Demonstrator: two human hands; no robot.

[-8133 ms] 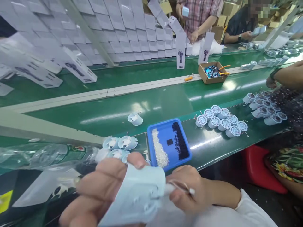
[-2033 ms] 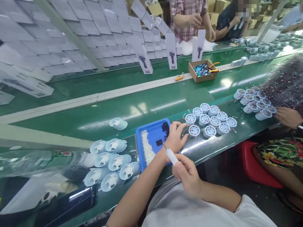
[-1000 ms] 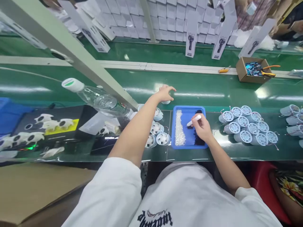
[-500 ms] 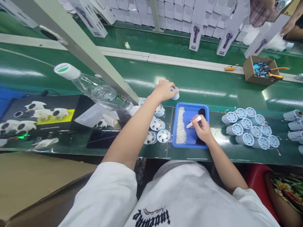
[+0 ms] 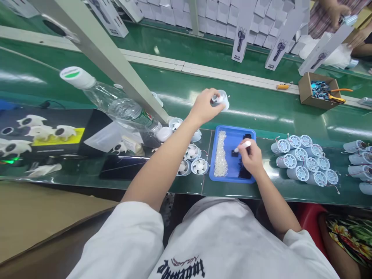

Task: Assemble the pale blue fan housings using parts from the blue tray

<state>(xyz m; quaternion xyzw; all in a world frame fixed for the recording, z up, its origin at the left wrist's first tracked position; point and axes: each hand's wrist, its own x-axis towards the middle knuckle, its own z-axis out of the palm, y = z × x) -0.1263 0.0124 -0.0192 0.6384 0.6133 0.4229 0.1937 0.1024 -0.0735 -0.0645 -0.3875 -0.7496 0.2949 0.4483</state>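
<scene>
My left hand (image 5: pixel 205 106) is closed round a pale blue fan housing (image 5: pixel 223 105), held above the bench beyond the tray with its white blades partly showing. My right hand (image 5: pixel 252 159) pinches a white pen-shaped tool (image 5: pixel 244 145) over the blue tray (image 5: pixel 229 179). The tool's tip is by a small black square (image 5: pixel 235 153); whether they touch I cannot tell. A strip of tiny clear-white pieces (image 5: pixel 221 155) lies along the tray's left side, black pieces (image 5: pixel 244 172) along its right. Several fan housings (image 5: pixel 199 166) stand left of the tray, some hidden behind my left forearm.
Several pale blue cylinders (image 5: pixel 302 173) with wires stand at the right. A water bottle (image 5: pixel 124 106) leans near a slanted metal post (image 5: pixel 116 62). Beyond the rail are a carton of blue parts (image 5: pixel 308 93) and white boxes (image 5: pixel 240 42). A co-worker's hands (image 5: pixel 338 15) show at top right.
My left hand has raised the fan housing and turned it so its blades show. My right hand has shifted the tool's tip from beside the white pieces to the black square.
</scene>
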